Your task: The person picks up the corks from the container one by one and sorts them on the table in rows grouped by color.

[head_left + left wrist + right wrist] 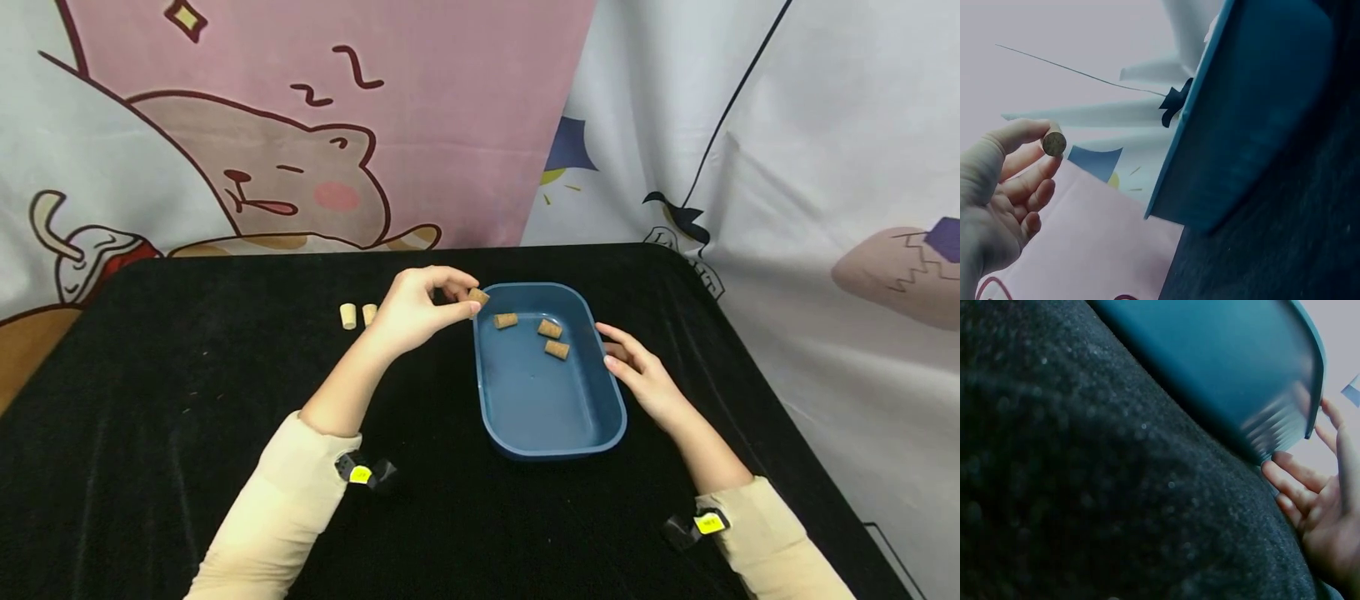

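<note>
My left hand [420, 310] pinches a small cork [479, 296] between thumb and fingers, just above the far left rim of a blue plastic bin [551, 417]. In the left wrist view, the round end of that cork [1054, 144] faces the camera, and the bin's outer wall [1254, 106] rises to the right. Three corks lie inside the bin: one cork [506, 320] at the left, with two others [550, 328] close together. At the bin's right side is my right hand [643, 382], its relaxed fingertips against the outer wall; the fingers [1294, 478] touch low on it in the right wrist view.
Two paler corks stand on the black cloth [187, 467] left of the bin, one cork [348, 316] in full view and another [369, 313] partly behind the left hand. A printed curtain [465, 125] hangs behind the table's back edge and along its right side.
</note>
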`<state>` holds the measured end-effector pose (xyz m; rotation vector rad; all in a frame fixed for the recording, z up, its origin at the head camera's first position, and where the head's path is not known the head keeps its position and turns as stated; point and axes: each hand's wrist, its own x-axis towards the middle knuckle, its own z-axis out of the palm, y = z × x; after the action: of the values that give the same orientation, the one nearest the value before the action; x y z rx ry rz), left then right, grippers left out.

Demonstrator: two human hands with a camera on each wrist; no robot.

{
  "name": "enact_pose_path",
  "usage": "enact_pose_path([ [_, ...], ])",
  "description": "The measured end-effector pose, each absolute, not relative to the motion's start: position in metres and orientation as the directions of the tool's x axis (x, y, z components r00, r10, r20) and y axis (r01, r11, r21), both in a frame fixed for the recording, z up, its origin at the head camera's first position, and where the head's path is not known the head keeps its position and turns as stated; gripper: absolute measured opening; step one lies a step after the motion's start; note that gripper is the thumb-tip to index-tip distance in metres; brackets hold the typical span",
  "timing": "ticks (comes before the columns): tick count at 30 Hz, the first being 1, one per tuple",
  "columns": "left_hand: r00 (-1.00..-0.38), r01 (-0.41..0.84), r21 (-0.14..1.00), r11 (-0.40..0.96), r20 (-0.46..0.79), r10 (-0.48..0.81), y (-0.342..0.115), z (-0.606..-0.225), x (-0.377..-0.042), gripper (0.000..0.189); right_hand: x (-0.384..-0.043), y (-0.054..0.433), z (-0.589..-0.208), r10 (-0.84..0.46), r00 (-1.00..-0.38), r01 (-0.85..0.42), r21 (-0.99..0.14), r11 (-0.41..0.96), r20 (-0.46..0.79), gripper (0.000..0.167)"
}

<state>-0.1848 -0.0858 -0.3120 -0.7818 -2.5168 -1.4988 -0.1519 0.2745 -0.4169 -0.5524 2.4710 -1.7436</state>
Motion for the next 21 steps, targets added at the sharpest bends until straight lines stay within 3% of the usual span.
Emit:
enact_pose_path([
  [13,-0.930,0.358,0.843,0.402,0.284,0.233,-0.118,-0.319,-0.175,0.021,-0.152,0.275,-0.419,-0.334,-0.928,-0.263,-0.926,0.271,0.166,0.048],
  [21,-0.959,0.278,0.873,0.402,0.225,0.174,-0.132,-0.342,-0.175,0.021,-0.153,0.274,-0.419,-0.336,-0.928,-0.254,-0.931,0.263,0.159,0.049],
])
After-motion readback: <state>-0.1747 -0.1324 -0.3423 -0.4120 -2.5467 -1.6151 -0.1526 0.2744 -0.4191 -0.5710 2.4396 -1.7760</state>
